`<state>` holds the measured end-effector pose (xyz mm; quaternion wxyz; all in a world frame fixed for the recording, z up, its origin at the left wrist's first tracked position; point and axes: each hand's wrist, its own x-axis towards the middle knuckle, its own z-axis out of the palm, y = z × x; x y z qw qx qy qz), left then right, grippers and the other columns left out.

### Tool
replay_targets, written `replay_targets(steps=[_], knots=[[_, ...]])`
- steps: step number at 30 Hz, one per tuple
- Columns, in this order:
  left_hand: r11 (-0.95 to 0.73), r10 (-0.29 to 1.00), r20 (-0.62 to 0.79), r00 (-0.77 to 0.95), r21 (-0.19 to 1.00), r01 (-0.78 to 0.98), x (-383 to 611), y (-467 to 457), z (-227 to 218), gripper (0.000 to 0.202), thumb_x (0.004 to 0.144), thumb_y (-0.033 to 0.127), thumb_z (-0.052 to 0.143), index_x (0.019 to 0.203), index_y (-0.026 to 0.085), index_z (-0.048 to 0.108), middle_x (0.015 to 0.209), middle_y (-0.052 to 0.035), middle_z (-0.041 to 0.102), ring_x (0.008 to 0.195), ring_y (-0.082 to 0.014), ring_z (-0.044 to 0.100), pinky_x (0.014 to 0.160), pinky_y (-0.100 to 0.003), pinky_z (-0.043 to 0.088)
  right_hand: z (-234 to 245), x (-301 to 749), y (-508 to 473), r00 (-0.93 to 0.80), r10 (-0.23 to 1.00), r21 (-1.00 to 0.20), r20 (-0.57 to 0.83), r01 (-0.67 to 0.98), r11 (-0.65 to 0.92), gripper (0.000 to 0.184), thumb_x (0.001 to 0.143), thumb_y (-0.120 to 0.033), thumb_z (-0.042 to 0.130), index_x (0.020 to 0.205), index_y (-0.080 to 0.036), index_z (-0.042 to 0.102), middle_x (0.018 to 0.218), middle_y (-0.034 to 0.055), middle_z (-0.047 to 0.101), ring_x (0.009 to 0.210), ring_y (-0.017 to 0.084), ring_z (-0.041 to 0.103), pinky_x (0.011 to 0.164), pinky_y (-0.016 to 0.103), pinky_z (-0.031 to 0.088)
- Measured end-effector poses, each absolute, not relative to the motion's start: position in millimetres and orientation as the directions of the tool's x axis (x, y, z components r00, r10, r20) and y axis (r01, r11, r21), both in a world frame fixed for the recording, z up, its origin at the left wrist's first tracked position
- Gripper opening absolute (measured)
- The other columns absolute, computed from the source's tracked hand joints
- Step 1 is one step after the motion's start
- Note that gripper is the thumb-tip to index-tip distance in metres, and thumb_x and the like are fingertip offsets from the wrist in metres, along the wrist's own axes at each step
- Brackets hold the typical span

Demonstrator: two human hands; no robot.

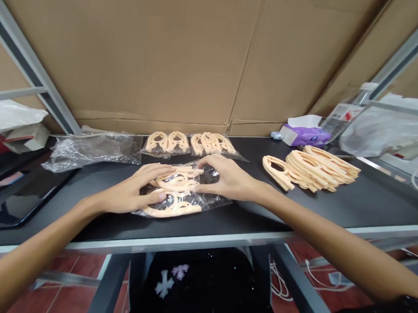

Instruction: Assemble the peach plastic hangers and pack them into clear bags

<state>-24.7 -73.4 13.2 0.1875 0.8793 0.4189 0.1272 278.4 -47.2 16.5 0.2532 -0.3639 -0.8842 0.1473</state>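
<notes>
A clear plastic bag point(211, 202) of beige plastic folding hangers point(174, 213) lies flat near the table's front edge. My left hand point(135, 190) rests on its left side, fingers stretched out over the film and the thumb lower down on it. From the right, my right hand point(229, 178) curves its thumb and fingers around the bag's other side, at the ends of the hangers. Its fingertips touch the film; the lower fingers are partly hidden.
Behind lie two bagged sets of hangers point(167, 141). Loose hangers point(313, 169) are piled at the right, near a purple tissue pack point(306, 135) and a plastic bottle point(361, 101). Empty clear bags point(93, 150) and a dark glossy device point(20, 202) lie left. Cardboard point(165, 56) walls the back.
</notes>
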Motion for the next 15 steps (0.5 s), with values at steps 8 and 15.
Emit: replay_targets(steps=[8, 15], knots=[[-0.576, 0.791, 0.0, 0.612, 0.339, 0.744, -26.3, -71.6, 10.9, 0.071, 0.098, 0.072, 0.046, 0.159, 0.037, 0.042, 0.171, -0.0017, 0.032, 0.159, -0.0396, 0.017, 0.127, -0.065, 0.017, 8.1, 299.9, -39.1, -0.542, 0.812, -0.404, 0.216, 0.708, 0.579, 0.056, 0.075, -0.053, 0.084, 0.12, -0.021, 0.076, 0.143, 0.0167, 0.052, 0.14, 0.038, 0.044, 0.117, 0.059, 0.036], [-0.601, 0.776, -0.022, 0.631, 0.279, 0.749, -27.1, -71.2, 10.2, 0.068, 0.098, 0.072, 0.047, 0.159, 0.042, 0.041, 0.172, 0.0006, 0.03, 0.16, -0.0403, 0.014, 0.127, -0.068, 0.012, 3.6, 265.3, -32.6, -0.53, 0.837, -0.367, 0.138, 0.757, 0.54, 0.05, 0.087, -0.055, 0.073, 0.13, -0.03, 0.074, 0.156, 0.0182, 0.042, 0.152, 0.044, 0.026, 0.116, 0.073, 0.026]])
